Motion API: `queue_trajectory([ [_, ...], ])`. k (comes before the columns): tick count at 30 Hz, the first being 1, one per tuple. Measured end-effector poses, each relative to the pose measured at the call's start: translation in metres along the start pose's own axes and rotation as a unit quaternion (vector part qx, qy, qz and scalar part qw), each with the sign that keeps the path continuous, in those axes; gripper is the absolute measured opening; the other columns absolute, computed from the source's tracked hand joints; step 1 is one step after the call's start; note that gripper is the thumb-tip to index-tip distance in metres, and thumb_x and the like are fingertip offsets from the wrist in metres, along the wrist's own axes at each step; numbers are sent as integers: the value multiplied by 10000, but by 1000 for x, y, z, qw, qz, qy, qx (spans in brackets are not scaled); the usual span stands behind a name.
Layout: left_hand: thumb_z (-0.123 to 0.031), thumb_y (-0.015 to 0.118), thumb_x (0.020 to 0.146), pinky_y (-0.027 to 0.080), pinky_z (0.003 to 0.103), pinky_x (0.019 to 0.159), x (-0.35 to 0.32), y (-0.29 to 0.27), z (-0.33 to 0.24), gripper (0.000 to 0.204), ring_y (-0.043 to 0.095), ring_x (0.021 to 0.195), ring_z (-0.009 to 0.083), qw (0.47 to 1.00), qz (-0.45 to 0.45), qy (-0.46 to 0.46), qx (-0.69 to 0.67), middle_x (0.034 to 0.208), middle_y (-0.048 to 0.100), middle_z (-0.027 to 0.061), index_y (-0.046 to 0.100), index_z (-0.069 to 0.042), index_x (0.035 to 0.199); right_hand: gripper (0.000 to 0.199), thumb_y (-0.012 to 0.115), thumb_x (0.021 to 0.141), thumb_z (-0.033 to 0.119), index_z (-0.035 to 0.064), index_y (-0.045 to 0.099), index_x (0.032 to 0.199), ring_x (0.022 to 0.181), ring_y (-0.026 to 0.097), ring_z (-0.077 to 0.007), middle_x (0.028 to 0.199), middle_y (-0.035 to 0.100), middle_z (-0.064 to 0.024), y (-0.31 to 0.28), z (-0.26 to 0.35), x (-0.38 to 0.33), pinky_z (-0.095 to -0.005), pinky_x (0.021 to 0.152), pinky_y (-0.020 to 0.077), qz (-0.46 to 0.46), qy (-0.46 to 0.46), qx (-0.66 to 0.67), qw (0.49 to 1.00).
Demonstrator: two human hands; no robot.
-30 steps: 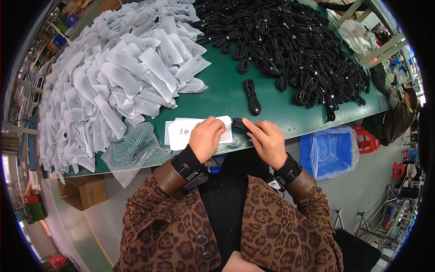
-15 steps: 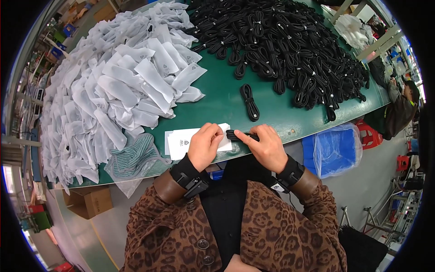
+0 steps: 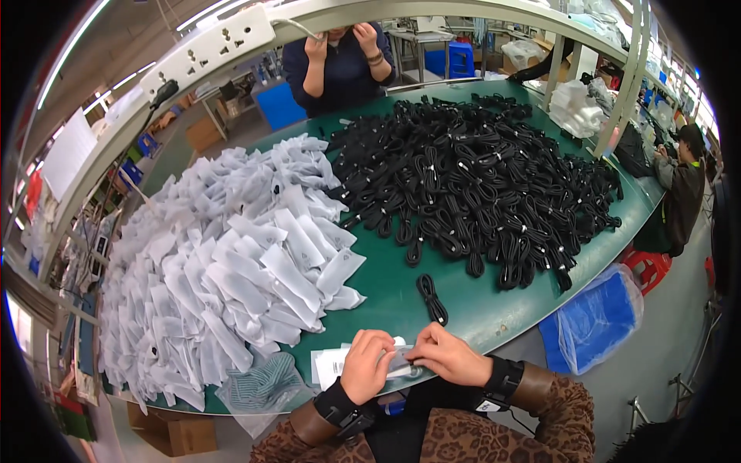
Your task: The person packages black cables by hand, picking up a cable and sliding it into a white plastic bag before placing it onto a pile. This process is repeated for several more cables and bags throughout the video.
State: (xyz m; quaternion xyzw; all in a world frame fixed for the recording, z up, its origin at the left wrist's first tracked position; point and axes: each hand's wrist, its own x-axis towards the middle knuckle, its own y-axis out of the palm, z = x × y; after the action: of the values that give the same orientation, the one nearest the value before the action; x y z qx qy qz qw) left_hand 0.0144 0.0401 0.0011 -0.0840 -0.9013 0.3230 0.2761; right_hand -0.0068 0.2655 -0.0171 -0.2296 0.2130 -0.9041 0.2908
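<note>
At the table's near edge, my left hand (image 3: 367, 366) pinches the edge of a translucent plastic bag (image 3: 400, 359) lying over a small stack of flat white bags (image 3: 329, 363). My right hand (image 3: 451, 356) is closed beside it, fingertips at the bag's right end. A bit of black cable shows under those fingertips; the rest is hidden by the hand and the bag. Just beyond my right hand, a single coiled black cable (image 3: 432, 299) lies apart on the green table (image 3: 386, 270).
Filled white bags (image 3: 231, 262) are heaped at left, coiled black cables (image 3: 471, 185) at centre right. A striped cloth in a clear bag (image 3: 264, 386) lies near left. A lined blue bin (image 3: 590, 320) stands at right. Another person (image 3: 340, 65) is across the table; a power strip (image 3: 212, 50) hangs overhead.
The view has tilted up, showing the far side and a person there. My right hand's coiled cable, plainly visible before, is now mostly hidden at the bag.
</note>
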Motion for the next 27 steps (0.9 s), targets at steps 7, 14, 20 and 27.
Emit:
queue_trajectory([
  [7,-9,627,910,476,357,905,12,-13,-1,73,585,1011,219,937,-20,-170,-304,1140,581,116,560,-25,935,330,712,834,-33,32,638,1149,971,603,-242,1124,556,-133,-13,27,26,-332,795,528,-78,-38,73,994],
  [14,-109,576,981,474,371,948,25,-25,6,88,588,1110,228,894,0,-174,-412,1162,559,108,554,-24,983,353,740,819,-6,39,642,1155,976,607,-246,1130,560,-131,-14,29,43,-323,810,530,-73,-137,39,987],
  [20,-115,546,1000,472,360,938,30,-83,25,141,636,1033,231,856,-135,-253,-430,1118,613,111,575,3,1072,349,734,827,58,49,631,1161,1005,588,-309,1076,547,-147,-38,21,52,-350,801,524,-128,-37,-75,988],
  [27,-56,608,918,512,329,836,17,-94,42,213,629,960,218,948,-261,-116,138,1079,661,103,625,13,1120,381,690,823,104,28,595,1184,853,573,-289,999,529,-149,-21,-39,21,-376,716,517,-67,32,-392,917],
])
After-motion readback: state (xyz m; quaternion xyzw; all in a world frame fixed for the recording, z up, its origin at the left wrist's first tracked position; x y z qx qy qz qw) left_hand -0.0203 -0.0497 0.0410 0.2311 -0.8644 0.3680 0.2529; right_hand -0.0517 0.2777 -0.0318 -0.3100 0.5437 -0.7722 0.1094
